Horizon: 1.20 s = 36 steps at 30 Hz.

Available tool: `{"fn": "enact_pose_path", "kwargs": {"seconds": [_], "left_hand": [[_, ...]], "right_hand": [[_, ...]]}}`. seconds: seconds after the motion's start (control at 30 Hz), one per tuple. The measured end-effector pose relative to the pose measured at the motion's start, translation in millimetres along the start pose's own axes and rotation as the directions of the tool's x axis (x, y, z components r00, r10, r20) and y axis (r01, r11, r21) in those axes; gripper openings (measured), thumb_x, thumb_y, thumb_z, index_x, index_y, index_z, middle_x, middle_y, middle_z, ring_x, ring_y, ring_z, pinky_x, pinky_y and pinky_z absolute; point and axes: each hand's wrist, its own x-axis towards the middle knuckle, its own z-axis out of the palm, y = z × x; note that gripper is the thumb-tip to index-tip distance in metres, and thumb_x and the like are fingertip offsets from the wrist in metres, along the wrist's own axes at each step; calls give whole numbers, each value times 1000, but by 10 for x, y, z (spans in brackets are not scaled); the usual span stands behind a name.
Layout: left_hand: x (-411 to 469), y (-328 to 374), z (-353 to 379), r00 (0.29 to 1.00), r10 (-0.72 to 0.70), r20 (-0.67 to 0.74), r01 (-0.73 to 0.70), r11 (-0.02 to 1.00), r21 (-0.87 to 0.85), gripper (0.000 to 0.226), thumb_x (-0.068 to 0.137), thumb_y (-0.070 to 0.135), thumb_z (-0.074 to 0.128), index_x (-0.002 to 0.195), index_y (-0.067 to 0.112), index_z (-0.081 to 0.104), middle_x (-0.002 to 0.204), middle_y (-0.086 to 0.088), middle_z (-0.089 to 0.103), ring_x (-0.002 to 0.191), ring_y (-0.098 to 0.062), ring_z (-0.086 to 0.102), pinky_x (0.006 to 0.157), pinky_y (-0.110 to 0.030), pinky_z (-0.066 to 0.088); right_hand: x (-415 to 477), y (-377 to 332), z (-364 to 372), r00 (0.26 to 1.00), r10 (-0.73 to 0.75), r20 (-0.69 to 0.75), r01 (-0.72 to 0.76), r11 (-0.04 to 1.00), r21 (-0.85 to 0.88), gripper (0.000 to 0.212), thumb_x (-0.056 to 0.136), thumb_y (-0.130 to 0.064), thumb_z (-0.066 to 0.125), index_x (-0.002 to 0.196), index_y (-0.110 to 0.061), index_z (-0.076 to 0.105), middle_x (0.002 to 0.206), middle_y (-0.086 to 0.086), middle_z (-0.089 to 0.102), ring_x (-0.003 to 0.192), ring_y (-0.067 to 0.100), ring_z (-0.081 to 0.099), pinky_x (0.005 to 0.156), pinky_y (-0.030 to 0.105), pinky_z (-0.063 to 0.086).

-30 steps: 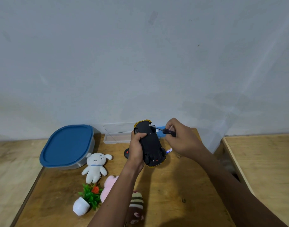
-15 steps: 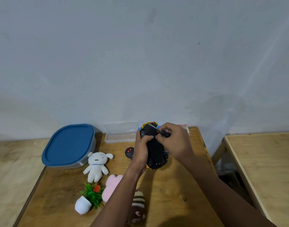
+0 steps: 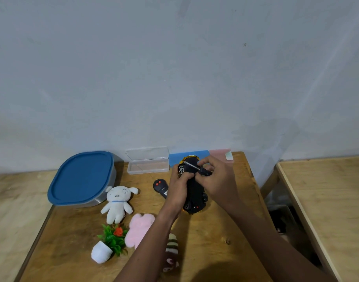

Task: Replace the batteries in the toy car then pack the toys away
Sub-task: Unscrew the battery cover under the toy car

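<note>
My left hand (image 3: pixel 179 188) grips the yellow and black toy car (image 3: pixel 193 195), held upside down above the wooden table (image 3: pixel 215 237) with its black underside facing me. My right hand (image 3: pixel 217 180) pinches a small screwdriver (image 3: pixel 197 168) by its black handle. The metal shaft lies across the car's underside near the front wheel. The black remote control (image 3: pixel 159 186) with two red buttons lies on the table just left of my left hand.
A blue-lidded container (image 3: pixel 82 179) stands at the back left. An open clear plastic case (image 3: pixel 148 164) and blue and pink boxes (image 3: pixel 219 154) line the wall. A white plush (image 3: pixel 118 202), a pink plush (image 3: pixel 138 228), a striped plush (image 3: pixel 171 251) and a toy plant (image 3: pixel 109 244) lie in front. A second table (image 3: pixel 327 200) stands right.
My right hand brought the screwdriver from beside the car onto its underside and now holds it across the front end. My left hand keeps its grip on the car.
</note>
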Motion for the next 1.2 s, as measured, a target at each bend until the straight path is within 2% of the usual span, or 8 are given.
{"fn": "enact_pose_path", "kwargs": {"seconds": [0.1, 0.23, 0.43, 0.6, 0.73, 0.8, 1.13, 1.2], "left_hand": [[-10, -48, 6, 1000, -27, 3, 27, 1000, -3, 38, 82, 27, 57, 119, 19, 55, 119, -20, 62, 109, -32, 65, 87, -44, 57], [4, -139, 10, 998, -57, 28, 57, 998, 3, 30, 93, 18, 56, 122, 22, 53, 117, -17, 64, 105, -27, 67, 86, -39, 57], [-16, -326, 21, 990, -136, 44, 133, 990, 53, 38, 82, 32, 60, 119, 27, 55, 116, -14, 66, 107, -28, 68, 96, -48, 55], [-37, -513, 30, 969, -239, 56, 234, 969, 85, 41, 78, 30, 58, 119, 23, 55, 114, -17, 64, 105, -30, 64, 90, -47, 53], [-7, -632, 10, 949, -303, 87, 292, 949, 115, 31, 94, 16, 53, 125, 13, 52, 104, -12, 63, 88, -21, 64, 63, -26, 51], [-12, -649, 10, 942, -321, 99, 309, 944, 116, 29, 96, 14, 51, 125, 12, 52, 102, -12, 63, 85, -20, 63, 57, -22, 51], [22, -688, 29, 919, -352, 176, 350, 936, 47, 26, 96, 17, 53, 121, 19, 59, 105, -15, 67, 93, -28, 66, 83, -43, 52], [24, -680, 39, 917, -359, 172, 360, 933, 22, 28, 96, 16, 53, 123, 17, 58, 104, -14, 67, 91, -27, 66, 80, -41, 54]], "right_hand": [[-40, 82, 10, 999, -53, 1, 53, 999, 8, 22, 73, -16, 74, 93, -24, 68, 65, -11, 67, 59, 5, 65, 53, 29, 56], [-84, 194, 29, 998, -38, 43, 38, 999, -7, 30, 73, -19, 76, 101, -25, 68, 74, -12, 72, 67, 2, 69, 59, 25, 58], [-260, 383, 60, 995, -25, 97, 32, 996, -77, 45, 71, -15, 80, 112, -25, 66, 82, -11, 74, 77, 6, 70, 72, 31, 61], [-431, 599, 50, 984, -44, 173, 60, 994, -91, 64, 67, -12, 82, 117, -40, 54, 80, -16, 70, 81, 2, 67, 75, 30, 56], [-496, 740, 11, 968, -90, 233, 111, 991, -76, 68, 69, -13, 83, 126, -33, 53, 84, -13, 71, 81, 3, 68, 74, 33, 58], [-502, 799, -1, 961, -101, 259, 126, 989, -80, 66, 70, -15, 84, 127, -30, 55, 85, -15, 70, 81, 3, 67, 74, 34, 58], [-459, 889, -83, 947, -143, 289, 173, 982, -80, 63, 70, -17, 80, 124, -32, 53, 83, -17, 65, 81, 3, 63, 74, 34, 56], [-449, 890, -96, 944, -152, 294, 179, 982, -66, 63, 70, -17, 79, 125, -33, 53, 84, -17, 65, 80, 2, 63, 75, 32, 55]]}}
